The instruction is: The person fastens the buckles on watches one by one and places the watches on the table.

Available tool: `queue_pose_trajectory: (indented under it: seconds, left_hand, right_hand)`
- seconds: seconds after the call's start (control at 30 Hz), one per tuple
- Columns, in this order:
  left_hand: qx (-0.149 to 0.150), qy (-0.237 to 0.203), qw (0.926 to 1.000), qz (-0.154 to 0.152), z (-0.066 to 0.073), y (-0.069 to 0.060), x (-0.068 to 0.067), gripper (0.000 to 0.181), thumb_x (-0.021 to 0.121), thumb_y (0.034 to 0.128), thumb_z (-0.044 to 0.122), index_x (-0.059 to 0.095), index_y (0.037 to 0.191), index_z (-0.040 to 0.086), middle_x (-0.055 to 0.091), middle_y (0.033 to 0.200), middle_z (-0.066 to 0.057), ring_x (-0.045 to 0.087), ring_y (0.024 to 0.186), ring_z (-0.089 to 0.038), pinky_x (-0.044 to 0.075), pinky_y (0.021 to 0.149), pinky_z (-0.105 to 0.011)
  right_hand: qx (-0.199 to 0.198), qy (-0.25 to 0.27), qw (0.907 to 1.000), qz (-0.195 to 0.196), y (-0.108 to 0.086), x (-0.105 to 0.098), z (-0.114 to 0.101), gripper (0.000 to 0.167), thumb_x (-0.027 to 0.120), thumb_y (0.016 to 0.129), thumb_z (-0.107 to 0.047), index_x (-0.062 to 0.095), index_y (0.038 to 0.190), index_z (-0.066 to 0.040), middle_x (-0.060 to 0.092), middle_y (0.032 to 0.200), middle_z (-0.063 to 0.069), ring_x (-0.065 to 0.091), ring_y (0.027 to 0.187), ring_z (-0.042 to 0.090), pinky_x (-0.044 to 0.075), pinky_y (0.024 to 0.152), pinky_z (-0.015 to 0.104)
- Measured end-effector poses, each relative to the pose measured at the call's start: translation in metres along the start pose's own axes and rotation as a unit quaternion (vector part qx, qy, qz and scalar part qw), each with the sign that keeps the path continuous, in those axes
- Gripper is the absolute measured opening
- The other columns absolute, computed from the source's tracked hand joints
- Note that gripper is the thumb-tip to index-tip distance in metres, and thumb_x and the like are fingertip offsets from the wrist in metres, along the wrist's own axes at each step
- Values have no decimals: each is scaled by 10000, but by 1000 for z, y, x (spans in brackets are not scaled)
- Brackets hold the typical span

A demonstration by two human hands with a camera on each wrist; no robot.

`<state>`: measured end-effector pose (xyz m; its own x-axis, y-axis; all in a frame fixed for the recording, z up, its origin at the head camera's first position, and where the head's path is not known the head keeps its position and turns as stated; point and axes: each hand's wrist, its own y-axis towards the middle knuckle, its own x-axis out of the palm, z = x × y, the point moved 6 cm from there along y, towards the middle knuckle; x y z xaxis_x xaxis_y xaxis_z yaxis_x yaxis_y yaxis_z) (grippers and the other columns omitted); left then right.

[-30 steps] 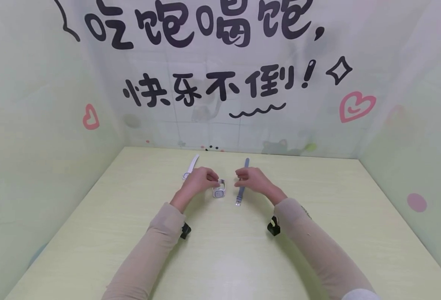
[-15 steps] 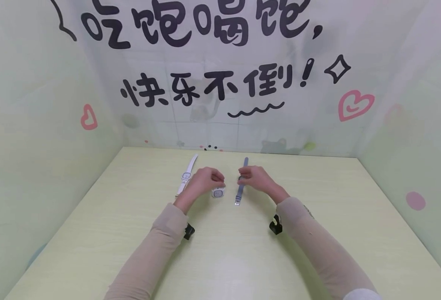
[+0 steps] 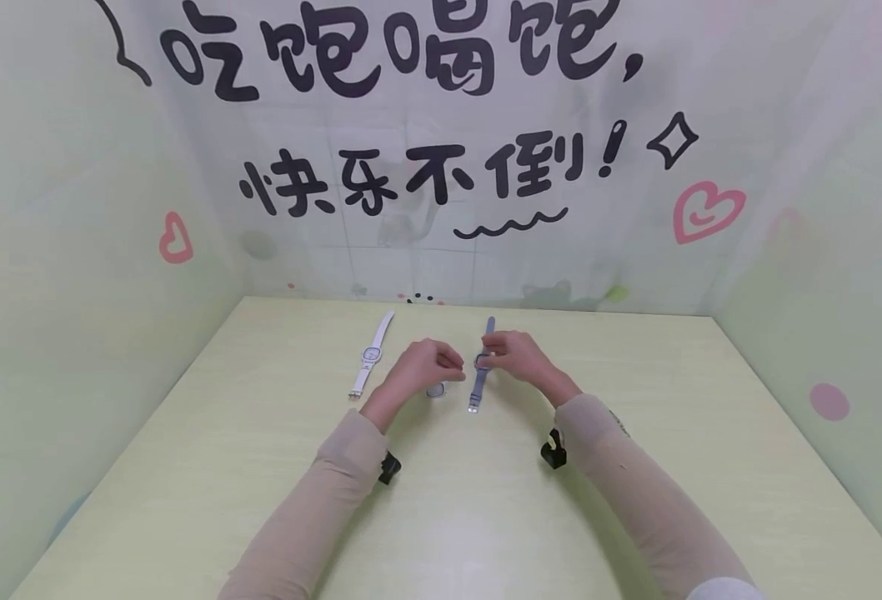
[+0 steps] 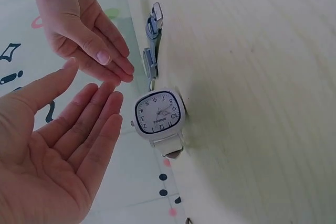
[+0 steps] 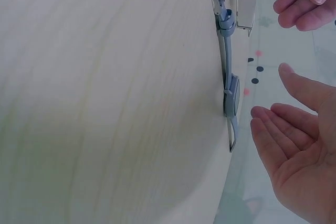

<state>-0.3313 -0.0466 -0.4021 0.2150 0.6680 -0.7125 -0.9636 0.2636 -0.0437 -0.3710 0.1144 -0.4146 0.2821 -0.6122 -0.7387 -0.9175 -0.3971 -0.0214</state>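
Note:
Over the middle of the table my left hand (image 3: 422, 367) hovers beside a white square-faced wristwatch (image 3: 437, 390), which it partly hides in the head view. The left wrist view shows this watch's dial (image 4: 159, 112) clearly, apart from my lightly bent fingers (image 4: 86, 116). My right hand (image 3: 519, 357) is above a blue-grey wristwatch (image 3: 478, 389) laid out straight, covering part of it. In the right wrist view a gap separates that hand's fingers (image 5: 270, 135) from the blue-grey strap (image 5: 227, 51). Neither hand holds anything.
Another white wristwatch (image 3: 371, 354) lies stretched out to the left of my left hand. The pale wooden table (image 3: 456, 517) is enclosed by a printed backdrop (image 3: 381, 267) at the back and sides. A black wrist mount (image 3: 553, 450) hangs under my right cuff.
My left hand has moved right, away from the left white watch, uncovering it and covering more of the middle one. My right hand has shifted slightly right over the blue-grey watch.

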Motion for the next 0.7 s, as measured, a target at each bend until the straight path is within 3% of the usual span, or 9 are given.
queue_pose_trajectory:
  seconds: [0.7]
  left_hand:
    - [75,3,9994,-324,7,7,19,233,761,876,167,738,1090,79,760,1023,-44,687,942,-171,542,929,-370]
  right_hand:
    - [25,92,9997,207,7,-3,9,502,693,935,-162,543,1359,62,604,1362,235,599,1261,372,502,1054,463]
